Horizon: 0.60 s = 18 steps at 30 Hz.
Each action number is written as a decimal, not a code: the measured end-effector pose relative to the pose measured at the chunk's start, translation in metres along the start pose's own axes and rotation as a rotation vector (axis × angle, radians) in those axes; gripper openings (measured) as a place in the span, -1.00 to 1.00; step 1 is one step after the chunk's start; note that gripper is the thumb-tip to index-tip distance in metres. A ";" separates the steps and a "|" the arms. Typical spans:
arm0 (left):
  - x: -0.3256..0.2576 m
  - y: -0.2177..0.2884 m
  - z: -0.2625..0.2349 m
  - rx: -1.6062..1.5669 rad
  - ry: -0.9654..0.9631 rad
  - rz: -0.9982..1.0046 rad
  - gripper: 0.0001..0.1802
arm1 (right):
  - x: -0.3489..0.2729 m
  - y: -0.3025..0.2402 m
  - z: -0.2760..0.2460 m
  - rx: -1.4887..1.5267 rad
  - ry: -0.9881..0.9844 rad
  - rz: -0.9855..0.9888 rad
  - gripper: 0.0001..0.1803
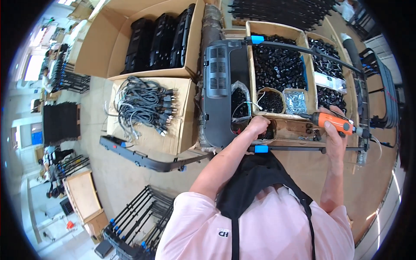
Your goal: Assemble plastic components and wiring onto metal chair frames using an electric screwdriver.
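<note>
**Screwdriver in one hand, parts bin under the other**

We see the right hand (334, 138) wrapped around an orange power screwdriver (333, 122), fingers closed on its grip, the tool lying nearly level with its tip pointing right toward a black metal frame (303, 49). The left hand (257, 125) is curled into a loose fist at the edge of a small round tub of black parts (268, 134); we cannot tell whether it pinches anything. Just left of that hand lies a black plastic panel (219, 86) with vent slots. Behind the hands, wooden trays (277, 65) hold heaps of black knobs, and a small bag of silver screws (296, 102) sits among them. Farther left, a cardboard box (147, 110) carries a tangle of grey cables.
</note>
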<state>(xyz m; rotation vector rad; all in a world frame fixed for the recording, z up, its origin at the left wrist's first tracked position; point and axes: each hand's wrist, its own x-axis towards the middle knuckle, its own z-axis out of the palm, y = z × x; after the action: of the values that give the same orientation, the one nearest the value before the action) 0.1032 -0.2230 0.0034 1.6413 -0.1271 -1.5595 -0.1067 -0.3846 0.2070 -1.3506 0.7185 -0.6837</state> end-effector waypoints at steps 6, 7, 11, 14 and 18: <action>0.035 -0.013 0.019 0.567 0.234 0.042 -0.60 | -0.002 0.015 -0.076 0.065 -0.068 0.003 -0.33; 0.033 -0.012 0.021 0.774 0.217 0.041 -0.56 | -0.002 0.019 -0.086 0.075 -0.090 0.009 -0.33; 0.013 -0.015 0.057 0.897 0.613 0.108 -0.54 | -0.009 0.028 -0.115 0.131 -0.072 0.080 -0.31; -0.016 0.011 0.057 0.965 0.443 0.058 -0.55 | -0.019 0.025 -0.121 0.126 -0.075 0.090 -0.30; -0.063 0.003 0.084 1.066 0.399 0.376 -0.65 | -0.049 0.033 -0.128 0.233 -0.067 0.118 -0.30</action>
<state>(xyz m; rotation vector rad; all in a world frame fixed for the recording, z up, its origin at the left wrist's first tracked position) 0.0183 -0.2285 0.0657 2.4897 -1.1293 -0.8408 -0.2368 -0.4206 0.1674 -1.1041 0.6389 -0.6052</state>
